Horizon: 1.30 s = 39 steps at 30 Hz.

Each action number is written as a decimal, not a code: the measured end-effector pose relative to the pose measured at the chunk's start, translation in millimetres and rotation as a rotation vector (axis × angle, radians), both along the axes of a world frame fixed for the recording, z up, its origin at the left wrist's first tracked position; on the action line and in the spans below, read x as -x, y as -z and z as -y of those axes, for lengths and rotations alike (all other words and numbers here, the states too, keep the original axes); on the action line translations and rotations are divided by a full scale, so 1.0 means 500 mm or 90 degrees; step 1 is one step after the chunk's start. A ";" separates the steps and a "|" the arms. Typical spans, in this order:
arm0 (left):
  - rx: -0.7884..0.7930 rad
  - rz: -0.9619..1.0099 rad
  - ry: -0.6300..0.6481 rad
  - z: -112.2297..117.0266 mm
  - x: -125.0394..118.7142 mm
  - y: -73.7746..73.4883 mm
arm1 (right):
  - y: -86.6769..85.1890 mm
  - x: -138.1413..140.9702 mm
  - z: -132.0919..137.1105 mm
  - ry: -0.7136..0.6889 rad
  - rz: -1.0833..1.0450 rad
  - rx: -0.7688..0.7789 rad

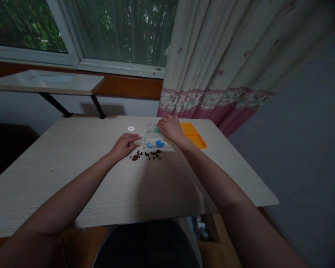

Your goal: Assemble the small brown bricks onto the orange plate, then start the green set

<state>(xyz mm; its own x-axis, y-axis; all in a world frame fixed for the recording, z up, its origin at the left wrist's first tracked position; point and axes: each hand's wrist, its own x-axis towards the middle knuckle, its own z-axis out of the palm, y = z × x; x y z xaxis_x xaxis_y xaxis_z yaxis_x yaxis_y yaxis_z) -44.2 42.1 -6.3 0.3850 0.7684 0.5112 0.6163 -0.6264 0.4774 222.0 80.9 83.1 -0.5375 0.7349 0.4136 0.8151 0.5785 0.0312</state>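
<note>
My left hand (123,146) is closed around the edge of a small clear plastic box (141,141) lying on the table. Right beside it sits a clear compartment box (155,136) with small blue pieces (159,143) in its front part and green pieces (156,129) at the back. Over the back right of that box, my right hand (171,128) has its fingers bent together by the green pieces; what they hold, if anything, is too small to make out. Pale yellowish pieces (168,142) show below the right wrist. Loose brown pieces (136,156) and darker ones (154,154) lie scattered in front.
A yellow tray (197,139) lies to the right, partly behind my right forearm. A white ring-shaped item (131,128) is on the table (106,193) behind my left hand. At the back left stands a raised shelf (83,85) on black legs. A curtain (201,74) hangs behind.
</note>
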 end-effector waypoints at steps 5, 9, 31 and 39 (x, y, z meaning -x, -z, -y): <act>0.006 -0.001 -0.003 -0.001 0.001 0.003 | 0.017 -0.018 0.053 -0.029 0.025 -0.008; 0.011 0.004 0.000 -0.003 0.003 0.007 | 0.051 -0.032 0.092 -0.048 0.013 -0.003; -0.016 -0.015 -0.001 0.003 -0.002 0.008 | 0.133 -0.009 0.165 -0.024 0.035 0.087; -0.025 -0.014 0.005 -0.002 0.003 0.016 | 0.064 -0.058 0.127 0.110 -0.041 -0.036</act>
